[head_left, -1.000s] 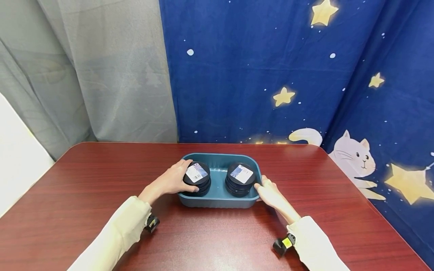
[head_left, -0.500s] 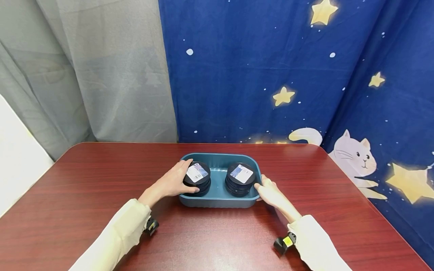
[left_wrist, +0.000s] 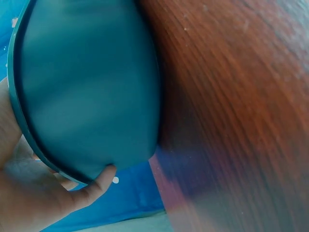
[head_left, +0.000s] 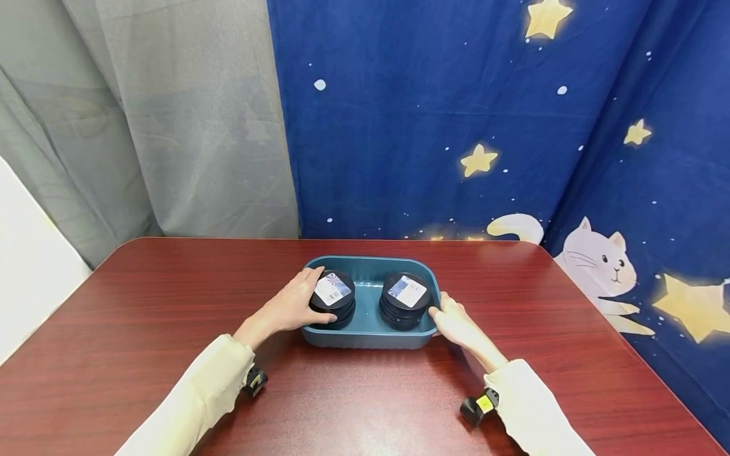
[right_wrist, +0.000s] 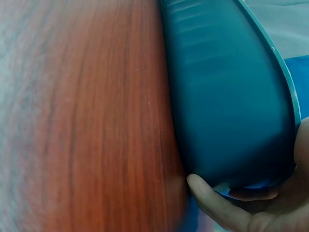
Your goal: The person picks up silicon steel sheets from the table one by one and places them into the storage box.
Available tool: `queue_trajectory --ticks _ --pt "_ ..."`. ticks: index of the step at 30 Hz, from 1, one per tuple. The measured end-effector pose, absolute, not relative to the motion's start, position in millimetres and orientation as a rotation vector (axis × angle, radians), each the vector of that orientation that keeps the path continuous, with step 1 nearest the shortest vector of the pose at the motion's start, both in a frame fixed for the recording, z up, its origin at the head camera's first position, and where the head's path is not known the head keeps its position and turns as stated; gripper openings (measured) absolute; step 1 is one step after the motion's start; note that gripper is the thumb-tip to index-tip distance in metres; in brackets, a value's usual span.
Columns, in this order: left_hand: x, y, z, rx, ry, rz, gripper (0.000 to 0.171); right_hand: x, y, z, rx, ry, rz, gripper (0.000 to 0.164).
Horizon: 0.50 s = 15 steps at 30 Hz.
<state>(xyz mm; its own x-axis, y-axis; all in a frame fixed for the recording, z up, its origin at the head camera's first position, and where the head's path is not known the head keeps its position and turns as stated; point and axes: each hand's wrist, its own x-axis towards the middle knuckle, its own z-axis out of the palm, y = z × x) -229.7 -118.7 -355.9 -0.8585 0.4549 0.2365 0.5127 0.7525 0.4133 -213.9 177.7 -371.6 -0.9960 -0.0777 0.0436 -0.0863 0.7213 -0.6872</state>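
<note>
In the head view, a teal rectangular basin (head_left: pixel 365 341) stands on the table with two round black containers inside. My left hand (head_left: pixel 291 304) reaches over its left end and grips the left container (head_left: pixel 345 303) between fingers and thumb. One left finger lies outside the wall of the basin (left_wrist: pixel 91 87) in the left wrist view. My right hand (head_left: pixel 453 323) grips the right end wall, thumb at the rim. The right container (head_left: pixel 406 291) sits near that hand. Both containers carry a white and blue label on top; below, each looks ridged or stacked, and I cannot tell which.
The reddish-brown wooden table (head_left: pixel 365 399) extends around the basin. Behind it hang a grey curtain (head_left: pixel 205 126) and a blue curtain (head_left: pixel 399 126) with stars and a cat. Each wrist bears a small black camera, such as the right wrist camera (head_left: pixel 472 411).
</note>
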Motion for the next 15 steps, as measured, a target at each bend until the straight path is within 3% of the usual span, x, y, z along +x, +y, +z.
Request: queue_trajectory --ticks 15 --pt "-221 -131 -341 -0.760 -2.748 -0.934 0.081 -209 184 -370 0.115 -2.888 1.316 0.027"
